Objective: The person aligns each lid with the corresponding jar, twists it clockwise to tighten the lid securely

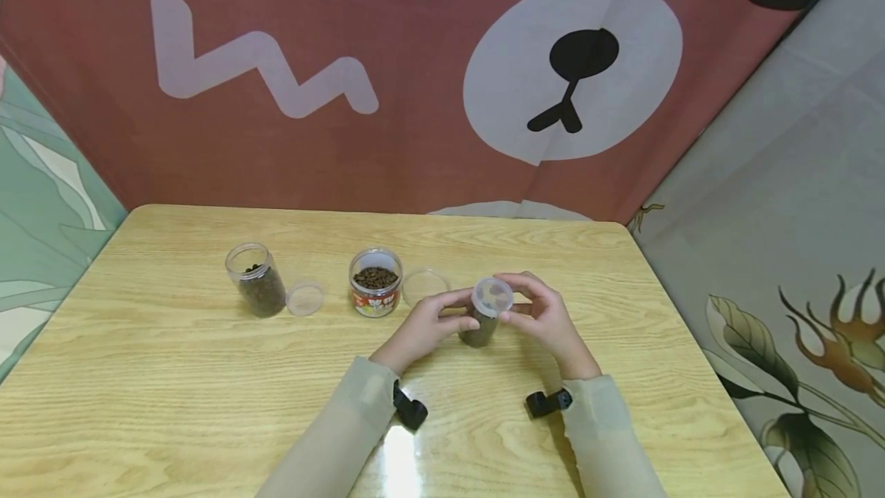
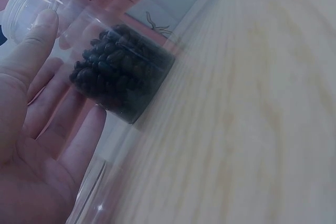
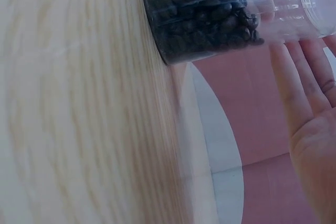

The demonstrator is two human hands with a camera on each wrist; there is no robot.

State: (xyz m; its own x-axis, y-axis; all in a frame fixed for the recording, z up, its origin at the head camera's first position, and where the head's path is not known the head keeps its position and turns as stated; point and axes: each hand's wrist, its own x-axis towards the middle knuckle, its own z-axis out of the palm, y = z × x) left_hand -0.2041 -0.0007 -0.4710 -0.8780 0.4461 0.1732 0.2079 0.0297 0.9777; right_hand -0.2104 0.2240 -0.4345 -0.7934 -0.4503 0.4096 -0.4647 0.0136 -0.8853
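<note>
A clear plastic jar (image 1: 478,329) of dark, glossy beans (image 2: 118,66) stands on the wooden table between both hands, with a translucent lid (image 1: 492,297) on top. My left hand (image 1: 435,323) holds the jar from the left, thumb on its near side and fingers behind it. On the other side, my right hand (image 1: 542,313) has its thumb and index finger around the lid's rim. In the right wrist view, the beans (image 3: 205,11) fill the lower part of the jar, and the right fingers (image 3: 294,82) reach past its upper part.
To the left stands an uncovered jar (image 1: 263,290) of dark contents, with a clear lid (image 1: 305,299) lying beside it. Nearer the middle is an uncovered jar (image 1: 375,302) of brown pellets with a colourful label. A larger clear lid (image 1: 424,287) lies just right of that one.
</note>
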